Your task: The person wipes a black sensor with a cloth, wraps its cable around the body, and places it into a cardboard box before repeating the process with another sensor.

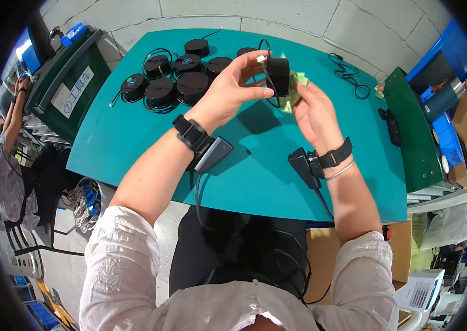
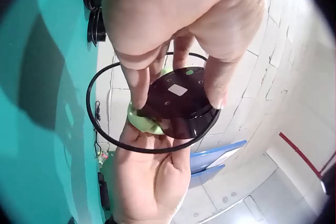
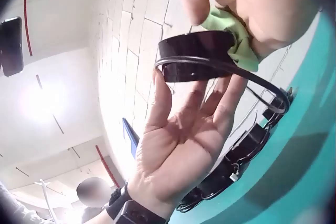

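Observation:
My left hand grips a black round puck-shaped device by its edge, above the table. Its black cable loops round the fingers and ends in a white connector. In the left wrist view the device's flat face shows a small white square label and a green dot. My right hand pinches a light green cloth against the device's far side. The right fingertips are partly hidden behind the cloth and device.
Several similar black round devices with coiled cables stand on the green table at back left. A black cable lies at back right. A green board with blue bins beyond borders the right side. Another person is at far left.

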The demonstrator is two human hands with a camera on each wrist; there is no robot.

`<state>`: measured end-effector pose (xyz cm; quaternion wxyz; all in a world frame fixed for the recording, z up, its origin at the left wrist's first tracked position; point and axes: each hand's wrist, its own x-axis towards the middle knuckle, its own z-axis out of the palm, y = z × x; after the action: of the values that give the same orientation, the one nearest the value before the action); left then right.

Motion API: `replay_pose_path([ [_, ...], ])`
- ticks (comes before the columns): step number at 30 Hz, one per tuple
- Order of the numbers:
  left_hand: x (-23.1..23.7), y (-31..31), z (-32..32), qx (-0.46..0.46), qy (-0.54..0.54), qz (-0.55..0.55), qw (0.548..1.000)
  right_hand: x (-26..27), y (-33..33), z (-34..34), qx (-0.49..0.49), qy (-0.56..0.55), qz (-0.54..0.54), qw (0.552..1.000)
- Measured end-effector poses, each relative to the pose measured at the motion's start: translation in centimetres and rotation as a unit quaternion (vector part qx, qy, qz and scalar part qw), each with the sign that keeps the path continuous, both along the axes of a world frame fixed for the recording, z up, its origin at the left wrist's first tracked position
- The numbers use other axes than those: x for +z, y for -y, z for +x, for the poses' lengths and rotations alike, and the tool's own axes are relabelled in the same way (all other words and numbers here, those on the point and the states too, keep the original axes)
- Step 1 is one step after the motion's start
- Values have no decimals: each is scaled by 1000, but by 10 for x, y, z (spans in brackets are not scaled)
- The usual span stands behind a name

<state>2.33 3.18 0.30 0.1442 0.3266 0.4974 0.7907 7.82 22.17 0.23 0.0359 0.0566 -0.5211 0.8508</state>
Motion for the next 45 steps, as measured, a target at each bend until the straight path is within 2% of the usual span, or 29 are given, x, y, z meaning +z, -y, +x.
replay_pose_path([
  [2, 1, 2, -1, 45, -130, -64, 989, -10, -5, -2, 6, 43, -10, 999],
  [3, 1, 3, -1, 43, -131, -66, 988, -15, -7, -3, 12, 84, -17, 996],
  [5, 3, 6, -4, -29, -140, -106, 984, -20, -9, -9, 11, 85, -54, 995],
  [7, 6, 5, 1, -47, -136, -109, 984, -15, -9, -9, 10, 86, -86, 992],
  [9, 7, 3, 3, -67, -137, -148, 977, -9, -8, -4, -37, 17, -29, 999],
  [10, 8, 1, 4, -60, -147, -146, 976, -8, -7, -3, -37, 18, -28, 999],
  [12, 7, 1, 4, -40, -156, -132, 978, -5, -1, -1, -69, -100, 83, 989],
  [13, 7, 1, 4, -21, -166, -119, 979, -4, 3, 0, -68, -99, 82, 989],
  [15, 9, 0, 6, -18, -149, -113, 982, -1, 10, 3, -149, -176, 185, 955],
  [16, 9, 0, 7, -15, -132, -105, 986, 2, 7, 5, -148, -175, 186, 955],
  [17, 8, -1, 7, -14, -130, -103, 986, 6, 3, 8, -144, -202, 250, 936],
  [18, 5, -2, 7, -1, -126, -130, 983, 8, 1, 9, -138, -229, 313, 911],
  [19, 1, -2, 6, 11, -121, -157, 980, 10, 1, 10, -135, -228, 314, 911],
  [21, -7, -3, 1, 32, -143, -175, 974, 13, 1, 9, -161, -345, 481, 790],
  [23, -7, -3, 1, 25, -50, -97, 994, 12, 2, 6, -153, -357, 477, 789],
  [24, -6, -3, 2, 23, -31, -72, 997, 12, 3, 5, -164, -378, 495, 765],
  [25, -6, -3, 4, 23, -31, -72, 997, 12, 4, 5, -173, -398, 513, 741],
  [29, -3, -1, 7, 31, 32, -59, 997, 18, 1, 9, -164, -405, 534, 724],
  [30, -4, -1, 6, 38, 64, -28, 997, 20, 0, 9, -145, -411, 537, 723],
  [32, -11, 3, -2, 22, 127, 38, 991, 19, 2, 13, -123, -406, 542, 726],
  [33, -9, 5, -5, 24, 124, 35, 991, 18, 3, 14, -124, -409, 539, 726],
  [35, -6, 8, -10, 76, 206, 63, 974, 17, -2, 15, -164, -252, 545, 783],
  [36, -5, 9, -11, 75, 204, 63, 974, 14, -9, 10, -166, -254, 544, 782],
  [38, -4, 9, -13, 53, 165, 115, 978, -3, -31, -7, -182, -43, 637, 748],
  [39, -4, 10, -14, 41, 145, 140, 979, -20, -41, -13, -184, -44, 637, 747],
  [41, -6, 12, -14, 40, 128, 110, 985, -51, -55, -25, -324, -172, 748, 553],
  [42, -5, 13, -12, 26, 102, 61, 993, -42, -51, -23, -326, -170, 749, 552],
  [44, -5, 10, -7, 11, 88, 1, 996, -8, -32, -14, -328, -281, 578, 692],
  [45, -5, 7, -4, 9, 89, 5, 996, 5, -26, -9, -328, -280, 582, 689],
])
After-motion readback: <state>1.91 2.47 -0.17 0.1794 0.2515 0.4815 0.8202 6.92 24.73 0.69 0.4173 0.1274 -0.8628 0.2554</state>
